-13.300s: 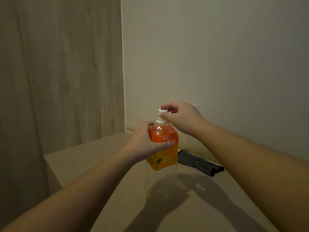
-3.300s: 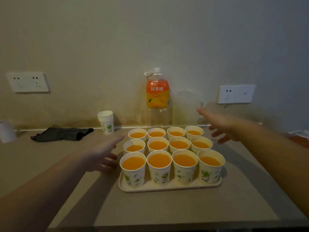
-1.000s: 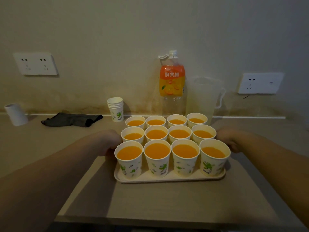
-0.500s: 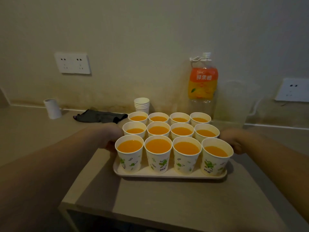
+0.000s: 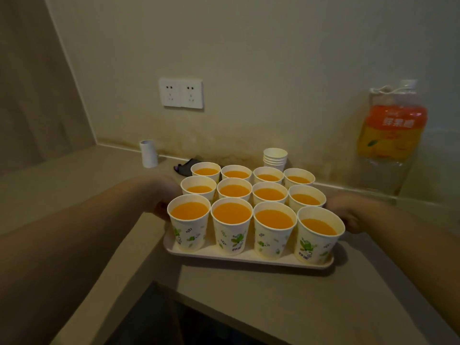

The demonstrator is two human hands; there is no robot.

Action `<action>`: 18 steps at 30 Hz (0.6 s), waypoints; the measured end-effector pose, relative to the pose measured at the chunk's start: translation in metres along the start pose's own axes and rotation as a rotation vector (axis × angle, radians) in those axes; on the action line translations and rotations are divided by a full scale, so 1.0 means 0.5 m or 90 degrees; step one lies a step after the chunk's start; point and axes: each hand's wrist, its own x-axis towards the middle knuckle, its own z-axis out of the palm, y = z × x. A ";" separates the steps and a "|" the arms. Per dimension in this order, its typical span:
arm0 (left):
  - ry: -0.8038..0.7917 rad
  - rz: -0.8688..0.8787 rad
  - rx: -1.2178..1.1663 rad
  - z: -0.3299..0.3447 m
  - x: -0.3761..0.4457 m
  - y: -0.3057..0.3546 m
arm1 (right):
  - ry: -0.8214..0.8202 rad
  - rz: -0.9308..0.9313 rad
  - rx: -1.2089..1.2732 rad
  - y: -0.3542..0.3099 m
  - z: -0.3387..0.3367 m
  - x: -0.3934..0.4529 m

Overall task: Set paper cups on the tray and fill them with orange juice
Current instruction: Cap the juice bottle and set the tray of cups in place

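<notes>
Cups (image 5: 249, 210), 12 in a 4-by-3 block, all upright and holding juice, stand on tray (image 5: 244, 255) near the counter (image 5: 286, 300) front edge. Filling looks done; step in hand reads as gripping the tray to carry it. Left hand (image 5: 159, 195) and right hand (image 5: 348, 212) sit at the tray's short ends, fingers hidden behind cups, so grip cannot be told. Tray's long axis runs left-right, slightly skewed. Next move calls for a level, even lift. Bottle (image 5: 390, 135) stands back right, spare cups (image 5: 275, 158) behind.
</notes>
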 end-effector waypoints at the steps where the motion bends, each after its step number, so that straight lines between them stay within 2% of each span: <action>1: 0.018 0.002 -0.004 -0.012 -0.001 -0.009 | -0.004 -0.012 -0.018 -0.018 0.016 -0.003; 6: 0.054 -0.027 -0.019 -0.087 0.013 -0.074 | -0.055 -0.039 -0.029 -0.095 0.096 0.024; 18: 0.090 -0.086 -0.019 -0.230 0.076 -0.241 | -0.092 -0.081 -0.018 -0.250 0.293 0.016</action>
